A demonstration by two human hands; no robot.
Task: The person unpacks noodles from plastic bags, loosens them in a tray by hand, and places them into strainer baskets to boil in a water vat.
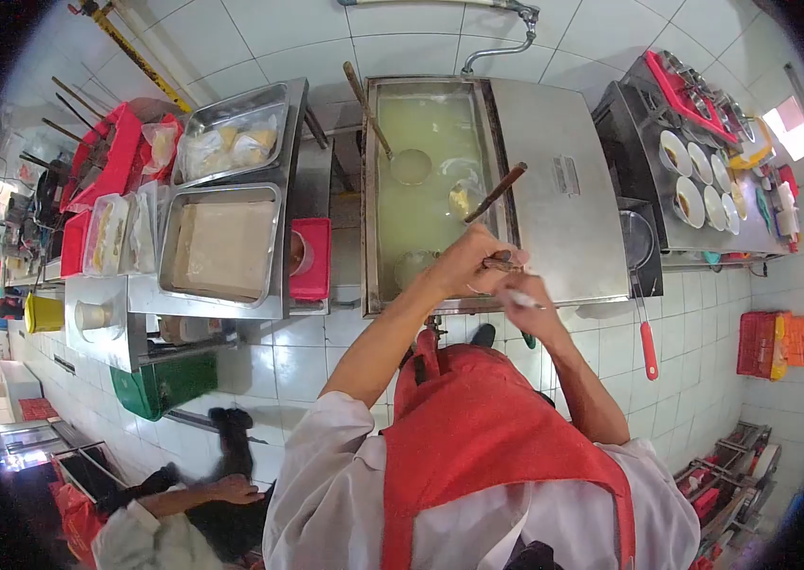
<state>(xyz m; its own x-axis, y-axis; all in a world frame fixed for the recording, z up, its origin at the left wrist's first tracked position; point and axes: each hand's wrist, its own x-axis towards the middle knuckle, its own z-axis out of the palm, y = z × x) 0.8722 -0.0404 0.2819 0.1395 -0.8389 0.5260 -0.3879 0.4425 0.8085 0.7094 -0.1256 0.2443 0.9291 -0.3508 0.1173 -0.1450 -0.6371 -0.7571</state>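
My left hand (pixel 470 261) is closed at the front edge of the cooking vat (pixel 430 214), by a dark stick-like handle. Close beside it on the right is my right hand (pixel 527 302), its fingers closed round something thin and whitish that I cannot make out. A brown wooden handle (pixel 497 193) slants up just beyond both hands, over the vat's right rim. Yellow food (pixel 460 199) sits in the pale green liquid near that handle. Further left, a round strainer (pixel 410 167) with a long wooden handle rests in the liquid.
A steel lid (pixel 563 209) covers the vat's right part. Steel trays (pixel 221 242) stand on the left table. Several white bowls (pixel 690 203) are on the right counter, with a red-handled strainer (pixel 649 350) hanging nearby. Another person's hand (pixel 234 489) shows at the lower left.
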